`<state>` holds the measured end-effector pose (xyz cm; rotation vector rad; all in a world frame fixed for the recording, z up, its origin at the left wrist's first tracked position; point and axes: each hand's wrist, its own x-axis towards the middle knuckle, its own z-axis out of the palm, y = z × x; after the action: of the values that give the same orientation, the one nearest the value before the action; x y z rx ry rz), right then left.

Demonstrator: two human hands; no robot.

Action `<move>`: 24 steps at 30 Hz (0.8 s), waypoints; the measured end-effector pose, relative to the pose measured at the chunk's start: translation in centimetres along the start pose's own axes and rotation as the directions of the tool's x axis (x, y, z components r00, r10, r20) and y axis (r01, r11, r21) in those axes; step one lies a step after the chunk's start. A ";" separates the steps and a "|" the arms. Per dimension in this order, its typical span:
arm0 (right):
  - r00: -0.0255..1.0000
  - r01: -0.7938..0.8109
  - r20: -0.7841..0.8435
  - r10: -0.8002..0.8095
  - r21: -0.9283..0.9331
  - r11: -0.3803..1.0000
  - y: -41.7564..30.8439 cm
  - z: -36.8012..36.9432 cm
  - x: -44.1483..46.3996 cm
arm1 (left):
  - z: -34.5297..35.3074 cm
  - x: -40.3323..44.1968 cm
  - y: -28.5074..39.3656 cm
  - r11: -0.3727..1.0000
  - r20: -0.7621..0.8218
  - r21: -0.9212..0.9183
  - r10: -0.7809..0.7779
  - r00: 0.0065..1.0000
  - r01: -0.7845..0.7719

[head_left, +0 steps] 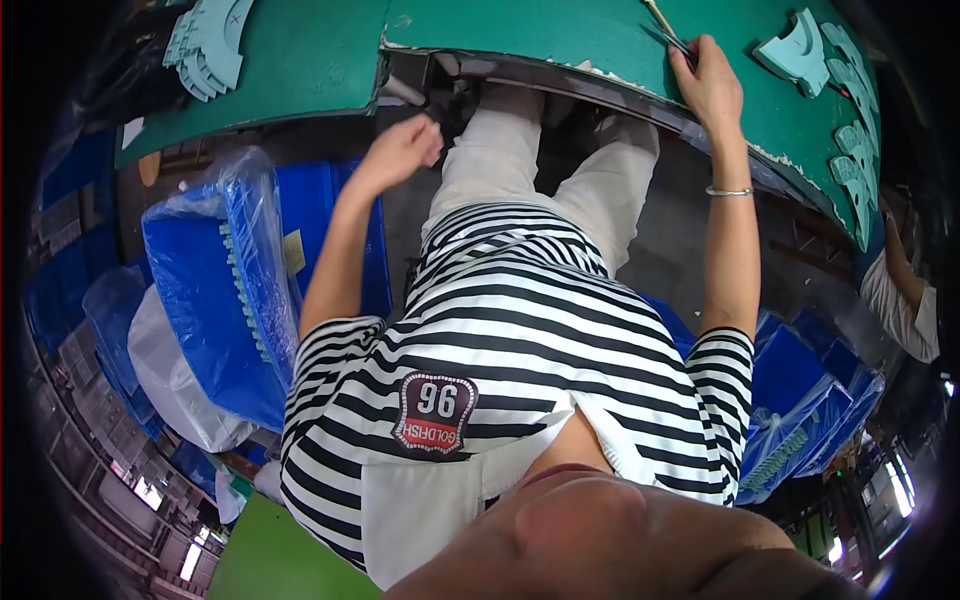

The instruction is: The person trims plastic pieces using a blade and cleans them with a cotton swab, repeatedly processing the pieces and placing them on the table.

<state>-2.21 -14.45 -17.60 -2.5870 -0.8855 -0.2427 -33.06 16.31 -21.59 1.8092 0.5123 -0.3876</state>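
My right hand (712,82) rests at the front edge of the green tabletop (560,30), fingers closed around a thin tool (657,16). The tool has a yellowish shaft and a dark part near my fingers; its exact kind is unclear. To the right of that hand lie a pale-teal curved plastic piece (797,55) and more ribbed teal pieces (853,165). My left hand (403,150) hangs in the air in front of the table edge, beside my knee. Its fingers are curled in, and nothing shows in them.
Another stack of ribbed teal parts (210,45) sits at the table's far left, beside a black plastic bag (130,75). Blue bins (200,290) with clear plastic liners stand at my left, and further lined blue bins (800,400) at my right. Another person's arm (900,265) appears at far right.
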 end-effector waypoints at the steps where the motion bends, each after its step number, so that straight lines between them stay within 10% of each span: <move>1: 0.999 -0.007 0.051 0.006 0.007 1.000 -0.2 -0.4 0.0 | 1.1 -0.3 -3.5 0.962 -0.090 0.258 -0.065 0.994 0.086; 5: 1.000 0.025 0.001 -0.025 -0.102 0.995 -0.7 -0.5 0.2 | 6.6 1.0 -8.1 0.959 0.526 0.141 -0.282 0.803 0.245; 7: 0.990 0.078 -0.106 -0.089 -0.100 0.992 -1.1 -0.7 0.1 | 8.8 2.7 -7.8 0.973 0.302 -0.052 0.228 0.926 -0.223; 9: 0.958 0.113 -0.259 -0.126 -0.065 0.991 -1.5 -0.5 -0.2 | 9.4 7.2 -6.7 0.779 -0.256 0.380 0.607 0.752 -0.499; 10: 0.956 0.094 -0.276 -0.101 -0.037 0.995 -1.9 -1.1 -0.4 | 9.3 7.7 -4.3 0.820 -0.366 0.368 0.562 0.742 -0.439; 13: 0.955 0.029 -0.298 -0.010 0.061 0.998 -2.4 -3.3 -1.9 | 9.8 9.9 -8.4 0.691 0.173 0.344 0.619 0.766 -0.636; 14: 0.960 0.025 -0.279 -0.003 0.077 0.997 -1.8 -4.1 -2.4 | 9.6 7.5 -5.8 0.921 0.366 0.329 0.080 0.927 -0.210; 15: 0.967 0.023 -0.253 0.004 0.100 0.995 -1.4 -4.5 -3.0 | 9.8 7.3 -7.4 0.776 0.437 0.583 -0.047 0.898 -0.243; 16: 0.975 0.024 -0.220 0.004 0.128 0.991 -1.2 -4.7 -3.5 | 9.0 5.2 -7.3 0.508 0.434 0.736 0.151 0.888 -0.447; 19: 0.960 0.021 -0.277 0.035 0.195 0.981 0.5 -6.1 -5.0 | 8.0 4.4 -2.3 0.512 0.170 0.808 0.269 0.948 -0.290; 24: 0.931 -0.296 -0.179 0.319 0.143 0.944 4.2 -6.0 -7.2 | 8.1 4.1 4.7 0.684 0.127 0.537 0.513 0.849 -0.494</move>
<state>-5.52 -23.92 -15.53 -2.4956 -0.4012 -0.3433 -27.18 8.02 -22.19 2.4289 -0.1277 -0.1146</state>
